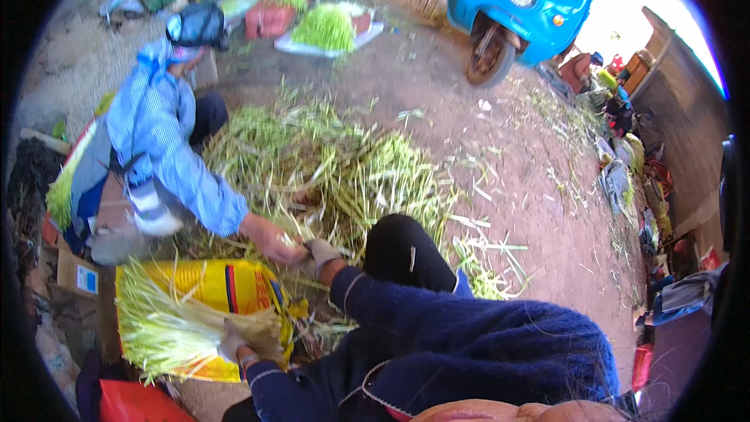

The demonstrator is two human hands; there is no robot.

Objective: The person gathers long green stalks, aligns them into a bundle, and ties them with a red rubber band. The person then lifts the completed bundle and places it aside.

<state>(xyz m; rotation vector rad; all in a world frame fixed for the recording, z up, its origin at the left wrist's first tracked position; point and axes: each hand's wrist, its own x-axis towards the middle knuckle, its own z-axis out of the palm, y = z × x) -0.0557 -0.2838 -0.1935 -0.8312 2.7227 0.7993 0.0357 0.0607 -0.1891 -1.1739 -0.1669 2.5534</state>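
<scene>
My left hand (232,340), in a pale glove, grips the root end of a thick bunch of pale green leafy stalks (170,319). The bunch lies across a yellow printed sack (202,281). My right hand (322,256), gloved too, reaches forward and meets the bare hand (278,240) of a co-worker. Something small and pale shows in that person's fingers; what passes between our hands is hidden. Just beyond lies a large loose heap of green and yellowed stalks (328,170).
The co-worker in a blue checked jacket (170,129) sits across the heap. A blue three-wheeled vehicle (518,3) stands at the upper right. Green stalks are piled on a white sheet (322,29). A red object (140,401) lies at the lower left, near a cardboard box (79,275).
</scene>
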